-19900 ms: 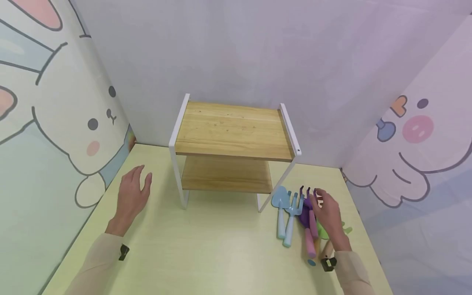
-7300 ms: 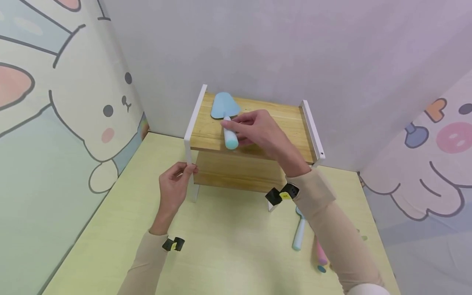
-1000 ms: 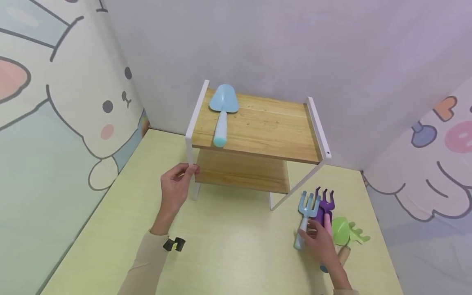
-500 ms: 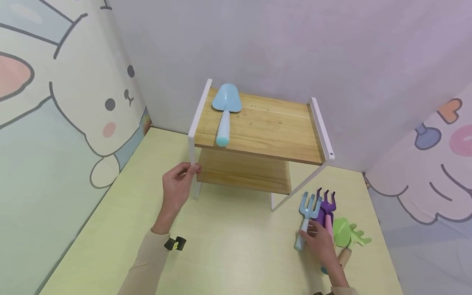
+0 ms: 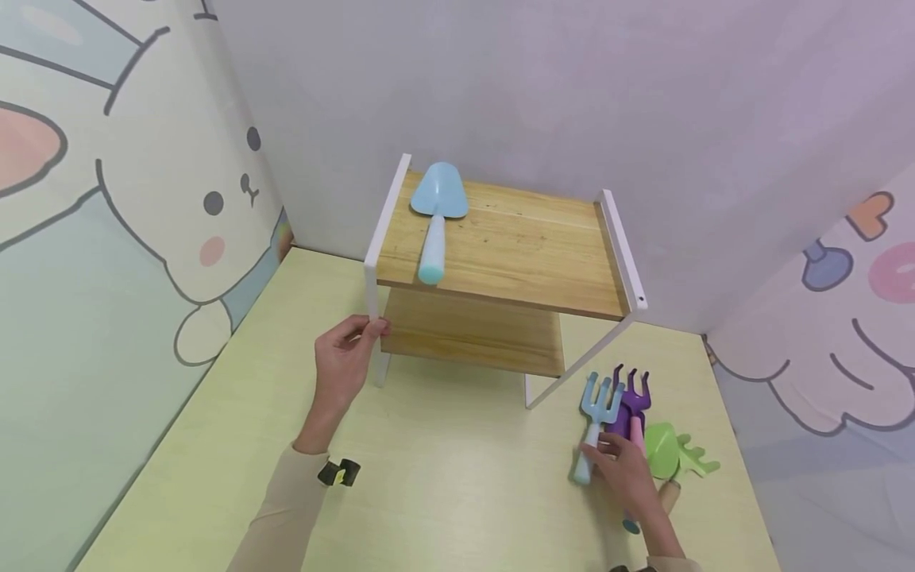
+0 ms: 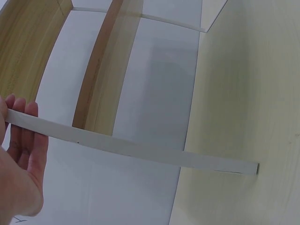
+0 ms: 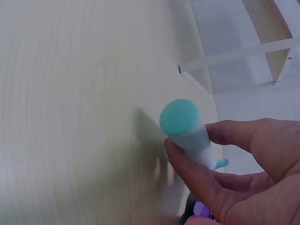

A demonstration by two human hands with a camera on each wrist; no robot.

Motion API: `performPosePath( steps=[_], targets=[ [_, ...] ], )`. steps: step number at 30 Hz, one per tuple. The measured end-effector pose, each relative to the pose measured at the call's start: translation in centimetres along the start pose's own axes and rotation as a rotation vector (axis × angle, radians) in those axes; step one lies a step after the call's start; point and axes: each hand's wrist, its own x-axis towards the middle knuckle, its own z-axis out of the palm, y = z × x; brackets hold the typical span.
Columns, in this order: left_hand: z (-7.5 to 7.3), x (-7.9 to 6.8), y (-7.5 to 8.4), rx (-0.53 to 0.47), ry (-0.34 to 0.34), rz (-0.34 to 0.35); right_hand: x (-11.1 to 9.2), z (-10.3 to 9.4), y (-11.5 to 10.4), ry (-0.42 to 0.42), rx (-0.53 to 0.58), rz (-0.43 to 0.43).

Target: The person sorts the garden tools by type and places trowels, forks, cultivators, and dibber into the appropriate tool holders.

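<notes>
My right hand (image 5: 623, 469) pinches the pale handle of a light blue garden hand fork (image 5: 599, 409) at the table's right side. In the right wrist view, thumb and fingers close round the handle (image 7: 194, 145) just behind its teal end. My left hand (image 5: 341, 361) holds the white front left leg of a two-tier wooden shelf (image 5: 529, 246); in the left wrist view its fingers wrap the white metal bar (image 6: 126, 145). A light blue hand trowel (image 5: 438, 218) lies on the upper board at the left, its handle toward me.
Beside the right hand lie a purple hand rake (image 5: 635, 401) with a pink handle, a purple tool (image 5: 618, 425) partly under it, a green trowel (image 5: 662, 450) and a green rake (image 5: 695, 457). Printed cloth walls (image 5: 500, 95) close in the pale table (image 5: 443, 477).
Over the longer span, the light blue trowel went from the table onto the upper board. In the last second, the right hand stays at the fork, whose handle end shifts slightly. Left hand still.
</notes>
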Motion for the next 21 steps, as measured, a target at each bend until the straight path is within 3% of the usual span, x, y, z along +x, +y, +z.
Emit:
performPosePath(
  steps=[11, 16, 21],
  targets=[
    [-0.1, -0.1, 0.0, 0.012, 0.004, -0.015, -1.1, -0.6, -0.4, -0.013, 0.133, 0.031],
    [-0.1, -0.1, -0.1, 0.013, -0.001, -0.01, -1.9, -1.1, -0.5, 0.011, 0.142, 0.027],
    [-0.1, -0.1, -0.1, 0.014, -0.003, -0.008, -2.7, -1.7, -0.8, 0.02, 0.08, 0.015]
  ],
)
